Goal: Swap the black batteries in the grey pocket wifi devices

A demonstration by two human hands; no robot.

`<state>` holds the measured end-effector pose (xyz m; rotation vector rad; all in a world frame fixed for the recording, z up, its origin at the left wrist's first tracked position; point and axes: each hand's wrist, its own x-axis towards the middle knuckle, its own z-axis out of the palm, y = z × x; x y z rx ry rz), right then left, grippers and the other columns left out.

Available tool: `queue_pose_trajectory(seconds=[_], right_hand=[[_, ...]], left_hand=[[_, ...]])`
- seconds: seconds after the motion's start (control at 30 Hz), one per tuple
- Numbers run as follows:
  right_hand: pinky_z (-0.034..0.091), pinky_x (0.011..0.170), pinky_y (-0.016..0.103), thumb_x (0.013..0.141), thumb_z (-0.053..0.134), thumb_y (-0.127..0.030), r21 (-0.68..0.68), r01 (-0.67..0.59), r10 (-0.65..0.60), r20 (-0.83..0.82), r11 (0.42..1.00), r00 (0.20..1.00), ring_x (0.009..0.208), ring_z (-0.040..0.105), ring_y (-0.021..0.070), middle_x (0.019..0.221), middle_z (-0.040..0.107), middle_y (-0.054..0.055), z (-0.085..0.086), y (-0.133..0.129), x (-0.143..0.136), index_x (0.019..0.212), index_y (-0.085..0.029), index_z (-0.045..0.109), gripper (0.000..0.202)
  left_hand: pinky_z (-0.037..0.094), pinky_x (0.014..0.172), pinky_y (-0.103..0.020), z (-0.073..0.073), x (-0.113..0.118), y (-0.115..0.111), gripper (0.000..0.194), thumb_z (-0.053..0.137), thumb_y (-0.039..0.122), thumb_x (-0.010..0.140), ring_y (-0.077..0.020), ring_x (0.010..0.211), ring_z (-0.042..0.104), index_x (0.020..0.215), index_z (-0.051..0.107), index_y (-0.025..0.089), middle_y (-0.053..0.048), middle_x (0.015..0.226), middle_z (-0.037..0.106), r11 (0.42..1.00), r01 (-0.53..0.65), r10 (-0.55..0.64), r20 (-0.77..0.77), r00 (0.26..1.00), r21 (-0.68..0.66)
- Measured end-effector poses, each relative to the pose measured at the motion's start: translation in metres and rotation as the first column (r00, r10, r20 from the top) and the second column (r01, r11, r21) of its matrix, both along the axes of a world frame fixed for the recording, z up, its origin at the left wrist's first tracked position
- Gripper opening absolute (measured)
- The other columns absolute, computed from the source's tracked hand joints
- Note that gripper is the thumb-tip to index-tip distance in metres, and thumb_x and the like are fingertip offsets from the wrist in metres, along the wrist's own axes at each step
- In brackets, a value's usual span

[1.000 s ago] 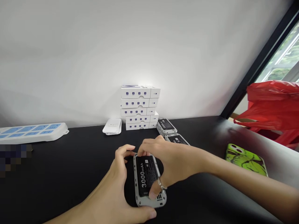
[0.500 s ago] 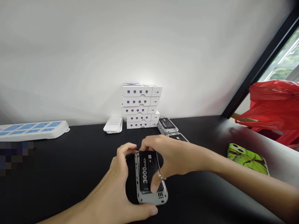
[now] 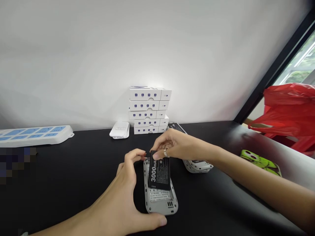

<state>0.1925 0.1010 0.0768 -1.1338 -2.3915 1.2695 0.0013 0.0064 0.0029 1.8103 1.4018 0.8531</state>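
Black and flat, a rectangular battery with white "3000mAh" print (image 3: 159, 175) is pinched at its far end by the ringed right hand (image 3: 176, 144), whose other fingers are partly hidden. By the left hand (image 3: 123, 193), spread wide, a grey rounded plastic casing (image 3: 157, 207) is held, thumb at the near edge; the far grip is hard to make out. The battery is held between both hands, over the casing's recess; whether they touch cannot be told. Compared with half a second ago, it has been shifted toward the far end, and a white printed panel (image 3: 159, 196) is uncovered. Beyond, similar grey casings (image 3: 199, 167) are partly covered by the right arm. Farther, white cardboard boxes (image 3: 145, 114) are stacked. By the frame, a red plastic bag (image 3: 290, 105) is cut off.
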Motion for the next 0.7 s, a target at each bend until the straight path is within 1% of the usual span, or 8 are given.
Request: queue_pose_trajectory(seconds=[0.13,0.23,0.3,0.33,0.4,0.5,0.6,0.7], right_hand=[[0.045,0.066,0.027,0.078,0.074,-0.033,0.054,0.010,-0.009,-0.007,0.999,1.000,0.070,0.060,0.0142,0.074,0.069,0.001,-0.008,-0.003,-0.005,0.091,-0.018,0.076,0.020],[0.047,0.071,0.028,0.077,0.075,-0.031,0.213,-0.019,0.016,0.015,0.977,1.000,0.077,0.060,0.0152,0.087,0.068,0.001,-0.014,-0.012,-0.007,0.087,-0.021,0.075,0.014],[0.047,0.080,0.029,0.078,0.075,-0.032,0.321,-0.074,0.057,0.063,0.944,0.996,0.092,0.059,0.0180,0.103,0.065,0.003,-0.013,-0.020,-0.005,0.086,-0.021,0.074,0.014],[0.047,0.086,0.031,0.077,0.075,-0.033,0.347,-0.131,0.096,0.118,0.929,0.988,0.101,0.057,0.0204,0.113,0.061,0.005,-0.011,-0.024,-0.004,0.090,-0.021,0.073,0.018],[0.044,0.094,0.036,0.072,0.079,-0.035,0.339,-0.274,0.186,0.271,0.900,0.945,0.114,0.051,0.0262,0.127,0.054,0.009,-0.005,-0.032,-0.002,0.107,-0.019,0.069,0.039],[0.043,0.097,0.042,0.062,0.084,-0.036,0.292,-0.430,0.269,0.459,0.854,0.847,0.118,0.046,0.0326,0.128,0.052,0.016,0.000,-0.040,-0.001,0.134,-0.013,0.052,0.082],[0.040,0.100,0.047,0.057,0.086,-0.037,0.327,-0.444,0.242,0.506,0.834,0.828,0.115,0.048,0.0339,0.122,0.054,0.017,-0.001,-0.041,-0.003,0.138,-0.008,0.046,0.095],[0.040,0.101,0.042,0.049,0.089,-0.034,0.347,-0.458,0.289,0.440,0.818,0.850,0.115,0.049,0.0310,0.122,0.054,0.013,0.005,-0.031,0.001,0.136,-0.013,0.047,0.099]], left_hand=[[0.035,0.101,-0.068,0.001,0.001,0.000,0.103,0.085,0.038,0.052,-0.0422,0.128,0.041,0.134,0.022,0.035,-0.010,0.131,0.038,1.000,-0.010,0.010,-0.003,1.000,0.006],[0.036,0.101,-0.067,0.001,0.002,-0.001,0.102,0.084,0.036,0.052,-0.0414,0.128,0.041,0.133,0.022,0.036,-0.009,0.130,0.038,1.000,-0.018,0.018,-0.001,1.000,-0.002],[0.036,0.101,-0.067,0.002,0.002,-0.001,0.100,0.084,0.035,0.053,-0.0413,0.128,0.040,0.132,0.022,0.036,-0.009,0.130,0.038,1.000,-0.023,0.023,0.014,1.000,-0.008],[0.036,0.101,-0.066,0.002,0.002,-0.001,0.100,0.084,0.034,0.053,-0.0413,0.129,0.040,0.132,0.022,0.036,-0.008,0.130,0.039,1.000,-0.023,0.023,0.025,0.999,-0.006],[0.037,0.101,-0.065,0.001,0.002,0.000,0.102,0.087,0.035,0.051,-0.0413,0.129,0.040,0.130,0.024,0.036,-0.008,0.130,0.040,1.000,-0.020,0.020,0.051,0.998,-0.004],[0.035,0.103,-0.064,-0.001,-0.001,0.003,0.109,0.093,0.039,0.045,-0.0416,0.131,0.038,0.128,0.023,0.035,-0.009,0.134,0.039,1.000,0.006,-0.004,0.098,0.995,-0.015],[0.031,0.106,-0.066,-0.004,-0.003,0.005,0.113,0.095,0.043,0.045,-0.0422,0.135,0.033,0.129,0.019,0.036,-0.011,0.139,0.033,0.999,0.037,-0.035,0.109,0.993,-0.020],[0.028,0.105,-0.071,-0.007,-0.004,0.005,0.116,0.094,0.047,0.046,-0.0448,0.136,0.031,0.132,0.017,0.038,-0.012,0.141,0.029,0.998,0.056,-0.054,0.085,0.995,-0.014]])
